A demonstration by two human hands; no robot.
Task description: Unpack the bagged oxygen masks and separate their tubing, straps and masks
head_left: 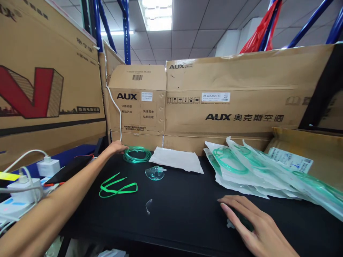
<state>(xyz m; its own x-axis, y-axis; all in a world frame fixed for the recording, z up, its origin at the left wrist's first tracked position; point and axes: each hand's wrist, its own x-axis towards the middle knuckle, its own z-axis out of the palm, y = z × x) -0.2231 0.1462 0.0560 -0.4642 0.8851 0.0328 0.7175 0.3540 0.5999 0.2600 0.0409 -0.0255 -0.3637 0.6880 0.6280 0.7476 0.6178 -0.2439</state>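
My left hand [117,146] reaches to the back of the black table, its fingers closed at the left edge of a coil of green tubing [137,155]. My right hand [252,219] curves over a translucent greenish plastic piece [245,220] at the front right; the hand covers most of it, and a small clear nub shows beside the thumb. Between the hands lie a clear green face mask [154,173] with a connector, a looped green elastic strap [118,190] and a small thin clear strip [148,206]. A white paper-backed pouch [176,160] lies behind the mask.
Several pouches [241,167] with green tubing are piled at the right, by an open cardboard box [321,157]. White plug adapters [48,166] and cables crowd the left edge. Tall cardboard panels [227,82] wall off the back of the table [182,210].
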